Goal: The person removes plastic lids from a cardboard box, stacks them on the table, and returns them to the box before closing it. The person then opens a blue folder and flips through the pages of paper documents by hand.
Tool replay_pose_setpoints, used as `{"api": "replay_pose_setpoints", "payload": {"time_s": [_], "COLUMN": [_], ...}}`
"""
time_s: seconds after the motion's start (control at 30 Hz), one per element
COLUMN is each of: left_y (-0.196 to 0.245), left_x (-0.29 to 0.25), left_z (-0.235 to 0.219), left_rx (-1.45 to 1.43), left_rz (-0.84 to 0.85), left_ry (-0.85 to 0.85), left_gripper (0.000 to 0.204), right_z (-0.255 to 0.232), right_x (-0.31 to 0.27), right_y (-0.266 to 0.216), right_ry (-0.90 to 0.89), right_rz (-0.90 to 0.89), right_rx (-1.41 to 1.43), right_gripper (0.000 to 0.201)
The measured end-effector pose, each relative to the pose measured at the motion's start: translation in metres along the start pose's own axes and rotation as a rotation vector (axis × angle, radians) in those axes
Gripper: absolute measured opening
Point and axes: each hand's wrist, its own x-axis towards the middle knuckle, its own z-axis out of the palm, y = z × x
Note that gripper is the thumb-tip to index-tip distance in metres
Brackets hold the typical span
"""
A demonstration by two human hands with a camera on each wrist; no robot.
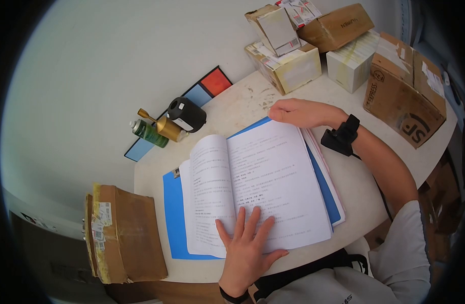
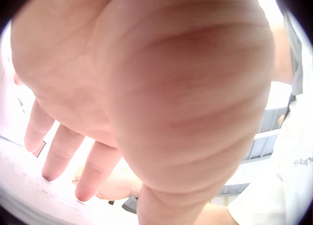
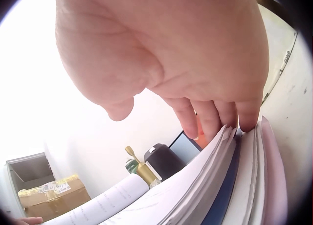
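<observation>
A thick stack of printed pages lies spread like an open book, its left leaves curving up near the fold. Under it shows a blue folder. My left hand rests with spread fingers on the lower part of the pages, by the fold. At the upper right corner is my right hand. In the right wrist view its fingertips touch the edges of the stacked sheets, while the thumb stands apart from the paper.
Behind the pages, by the wall, stand a black cylindrical container, a gold bottle and a green can. Several cardboard boxes are piled at the back right. Another brown box sits at the table's left edge.
</observation>
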Motion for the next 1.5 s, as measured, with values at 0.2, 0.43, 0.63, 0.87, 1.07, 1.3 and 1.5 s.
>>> {"api": "replay_pose_setpoints", "payload": {"time_s": [0.2,0.43,0.63,0.87,1.07,1.3,1.5], "left_y": [-0.014,-0.011,-0.012,-0.024,-0.089,-0.064,-0.038], "left_x": [-0.003,-0.001,-0.002,-0.014,-0.068,-0.070,-0.041], "left_z": [0.001,-0.003,-0.003,-0.002,0.003,0.006,0.005], "left_rx": [-0.032,-0.081,-0.080,-0.246,-0.151,-0.363,-0.370], "left_rz": [0.085,0.076,0.082,-0.149,-0.569,-0.442,-0.182], "left_ry": [-0.021,0.001,0.022,0.378,0.732,0.914,0.862], "left_gripper": [0.069,0.061,0.048,0.005,0.024,0.034,0.038], "right_z": [-0.001,0.000,-0.004,-0.005,-0.010,0.011,0.013], "right_x": [-0.002,0.002,-0.003,0.003,0.000,-0.007,-0.025], "right_y": [-0.001,0.004,-0.009,0.003,-0.004,-0.010,-0.029], "right_ry": [0.023,-0.021,-0.045,0.076,-0.053,0.007,0.256], "right_rz": [-0.011,0.020,0.075,0.092,0.130,0.057,-0.231], "right_rx": [-0.018,0.060,0.049,0.161,-0.087,-0.482,-0.538], "right_gripper": [0.069,0.073,0.068,0.057,0.047,0.039,0.042]}}
